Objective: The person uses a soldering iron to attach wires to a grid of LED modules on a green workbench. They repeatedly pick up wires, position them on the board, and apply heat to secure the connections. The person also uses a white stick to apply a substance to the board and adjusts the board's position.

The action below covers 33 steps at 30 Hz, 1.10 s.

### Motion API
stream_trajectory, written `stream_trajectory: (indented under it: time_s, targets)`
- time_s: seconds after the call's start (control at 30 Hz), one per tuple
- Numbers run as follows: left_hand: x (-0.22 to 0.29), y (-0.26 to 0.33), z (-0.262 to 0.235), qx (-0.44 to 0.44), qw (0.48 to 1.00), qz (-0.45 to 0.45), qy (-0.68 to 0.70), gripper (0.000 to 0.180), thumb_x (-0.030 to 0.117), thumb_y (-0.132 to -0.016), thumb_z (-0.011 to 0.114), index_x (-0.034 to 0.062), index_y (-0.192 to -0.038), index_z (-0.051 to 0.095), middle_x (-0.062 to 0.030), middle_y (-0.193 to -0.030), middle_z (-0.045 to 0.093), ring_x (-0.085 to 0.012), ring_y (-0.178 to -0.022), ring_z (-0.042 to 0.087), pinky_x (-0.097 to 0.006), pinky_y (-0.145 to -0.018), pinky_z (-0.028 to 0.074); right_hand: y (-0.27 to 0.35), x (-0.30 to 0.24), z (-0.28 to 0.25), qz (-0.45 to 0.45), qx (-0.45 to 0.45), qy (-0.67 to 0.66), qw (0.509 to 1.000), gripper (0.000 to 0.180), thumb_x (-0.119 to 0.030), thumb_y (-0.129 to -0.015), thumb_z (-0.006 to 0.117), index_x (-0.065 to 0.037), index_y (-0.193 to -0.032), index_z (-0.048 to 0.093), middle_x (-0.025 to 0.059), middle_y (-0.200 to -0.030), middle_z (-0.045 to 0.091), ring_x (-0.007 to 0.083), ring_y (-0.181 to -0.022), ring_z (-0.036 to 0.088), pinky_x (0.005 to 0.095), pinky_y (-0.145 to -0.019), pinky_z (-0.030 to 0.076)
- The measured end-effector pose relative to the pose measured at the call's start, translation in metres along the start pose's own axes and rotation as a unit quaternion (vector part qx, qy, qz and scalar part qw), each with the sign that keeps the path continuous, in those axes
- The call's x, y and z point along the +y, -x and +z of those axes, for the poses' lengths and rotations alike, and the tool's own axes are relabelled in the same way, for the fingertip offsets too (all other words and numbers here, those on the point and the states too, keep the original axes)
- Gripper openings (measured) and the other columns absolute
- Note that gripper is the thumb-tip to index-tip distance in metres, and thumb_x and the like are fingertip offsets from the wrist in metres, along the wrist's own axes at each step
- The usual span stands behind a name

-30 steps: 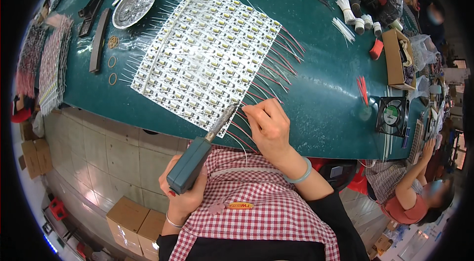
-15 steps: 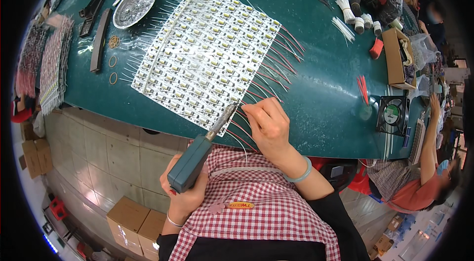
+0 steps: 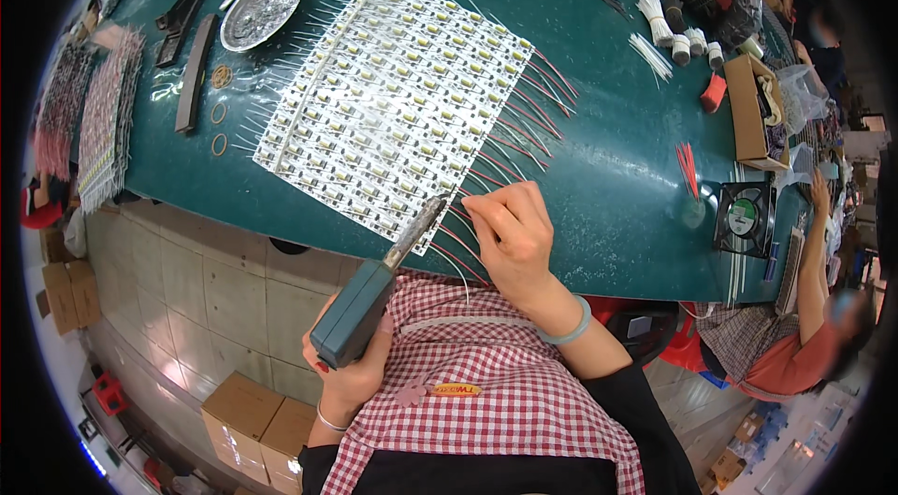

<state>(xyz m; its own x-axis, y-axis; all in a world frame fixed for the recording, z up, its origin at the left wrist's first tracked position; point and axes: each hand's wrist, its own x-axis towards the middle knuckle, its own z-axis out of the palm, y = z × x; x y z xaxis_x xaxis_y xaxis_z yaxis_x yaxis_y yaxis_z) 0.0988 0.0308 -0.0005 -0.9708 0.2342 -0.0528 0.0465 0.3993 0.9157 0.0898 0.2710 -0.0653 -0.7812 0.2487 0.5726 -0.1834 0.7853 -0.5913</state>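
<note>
A white panel of small circuit boards (image 3: 383, 102) lies at a slant on the table before me, with thin pale wires along its left edge and red and white wires (image 3: 533, 116) along its right edge. My left hand (image 3: 355, 355) is wrapped round the dark green body of a soldering gun (image 3: 360, 308). The gun's metal tip reaches the panel's lower right edge. Close to that tip, my right hand (image 3: 514, 238) is closed in a pinch, its fingertips on a thin wire at the panel's edge. The wire is mostly hidden by the fingers.
A silver dish (image 3: 262, 12) stands at the far left near rubber bands (image 3: 221, 76) and a dark bar (image 3: 195, 74). Wired strips (image 3: 110, 121) hang at the left edge. A fan (image 3: 745, 216), a cardboard box (image 3: 753, 111) and wire bundles (image 3: 655, 20) sit right. Another person (image 3: 795, 345) works there.
The soldering gun's body has shifted slightly left and down. My right hand stays pinched near the panel's edge, moved only a little. The panel's place is nearly the same.
</note>
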Motion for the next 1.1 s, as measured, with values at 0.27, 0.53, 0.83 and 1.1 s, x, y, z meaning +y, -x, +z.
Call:
stream_trajectory:
  time_s: [0.27,0.53,0.83,1.1]
  targets:
    - [-0.003,0.008,-0.007,-0.002,1.000,0.006,-0.017,0.021,-0.003,-0.078,0.075,-0.0055,-0.099,0.071,-0.0134,-0.095,0.068,-0.0197,-0.078,0.066,-0.030,-0.068,0.053,0.012,-0.016,-0.002,0.029,-0.012,-0.047,0.998,0.021,0.006,-0.074,0.077,-0.004,-0.092,0.071,0.0055,-0.079,0.059,0.0242,-0.072,0.057,0.0358,-0.061,0.047]
    - [-0.009,0.012,-0.005,-0.001,0.998,0.045,-0.052,0.023,-0.006,-0.074,0.074,-0.0056,-0.096,0.070,-0.0154,-0.095,0.069,-0.0247,-0.078,0.068,-0.032,-0.068,0.054,0.012,-0.016,0.001,0.026,-0.027,-0.032,0.999,0.021,0.006,-0.075,0.077,-0.004,-0.092,0.071,0.0061,-0.077,0.057,0.0243,-0.072,0.056,0.0357,-0.060,0.047]
    - [-0.013,0.012,-0.001,0.005,0.996,0.066,-0.064,0.024,-0.006,-0.069,0.070,-0.0028,-0.093,0.069,-0.0140,-0.090,0.067,-0.0266,-0.076,0.066,-0.034,-0.067,0.053,0.015,-0.015,0.003,0.021,-0.033,-0.019,0.999,0.021,0.006,-0.076,0.076,-0.004,-0.094,0.070,0.0061,-0.077,0.057,0.0245,-0.072,0.056,0.0362,-0.062,0.046]
    - [-0.016,0.012,-0.004,0.020,0.993,0.092,-0.071,0.020,-0.007,-0.070,0.071,-0.0047,-0.090,0.069,-0.0131,-0.086,0.066,-0.0243,-0.069,0.064,-0.032,-0.061,0.051,0.015,-0.017,0.003,0.020,-0.036,-0.009,0.999,0.021,0.005,-0.077,0.076,-0.003,-0.094,0.070,0.0064,-0.077,0.056,0.0244,-0.072,0.056,0.0365,-0.062,0.046]
